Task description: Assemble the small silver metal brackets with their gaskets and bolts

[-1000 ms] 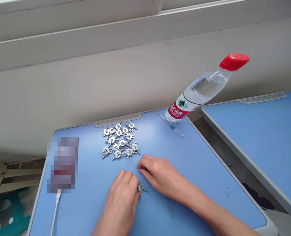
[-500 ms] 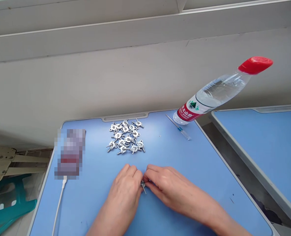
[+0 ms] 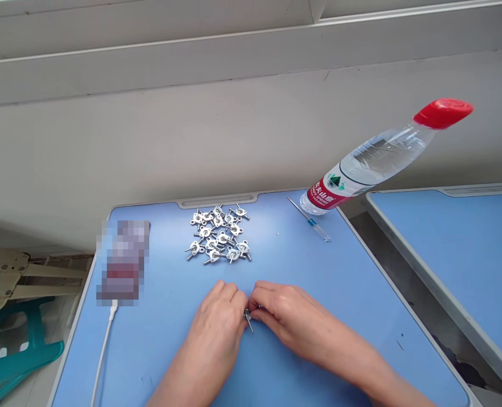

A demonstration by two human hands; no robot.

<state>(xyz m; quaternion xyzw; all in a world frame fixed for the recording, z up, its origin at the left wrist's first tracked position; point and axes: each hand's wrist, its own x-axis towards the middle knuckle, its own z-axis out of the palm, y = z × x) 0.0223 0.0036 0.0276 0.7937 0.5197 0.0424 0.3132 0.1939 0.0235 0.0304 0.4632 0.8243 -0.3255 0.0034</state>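
Observation:
Both hands meet near the front middle of the blue desk. My left hand (image 3: 223, 316) has its fingers closed on a small silver metal fitting (image 3: 250, 323), and a thin pin of it sticks out below. From the right, my right hand (image 3: 278, 311) pinches the same fitting with thumb and forefinger. Most of the piece is hidden by the fingers. Beyond the hands lies a pile of similar metal fittings (image 3: 221, 238), each with a flat plate with holes and thin pins.
The blue desk (image 3: 336, 294) has a pixelated flat object (image 3: 124, 260) with a white cable (image 3: 102, 356) at left. A red-capped water bottle (image 3: 361, 164) stands at the back right, beside a thin screwdriver-like tool (image 3: 310, 220). A second desk (image 3: 454, 237) is at right, a teal stool (image 3: 30, 339) at left.
The view has shifted very slightly. Both hands stay together on the metal fitting, with only a slight movement of the fingers.

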